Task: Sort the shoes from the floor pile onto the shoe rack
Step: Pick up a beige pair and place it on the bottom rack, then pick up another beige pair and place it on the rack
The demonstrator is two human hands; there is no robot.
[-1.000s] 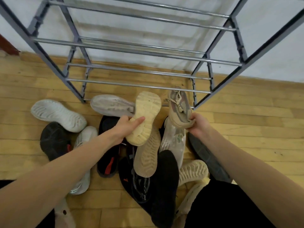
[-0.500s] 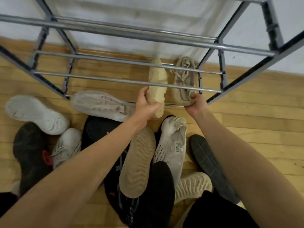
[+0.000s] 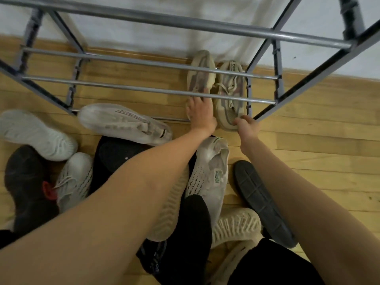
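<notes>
My left hand [image 3: 200, 113] lies flat on the heel of the left beige shoe [image 3: 199, 79]; my right hand [image 3: 245, 125] pinches the heel of the right beige shoe [image 3: 231, 93]. Both shoes sit side by side at the right end of the shoe rack's [image 3: 131, 89] bottom tier, toes toward the wall, seated as a pair to leave the rest of the tier free. Each is a worn knit trainer, beige with a muted pinkish band, laces loose. The floor pile [image 3: 125, 123] lies against the rack's front edge, unsorted.
</notes>
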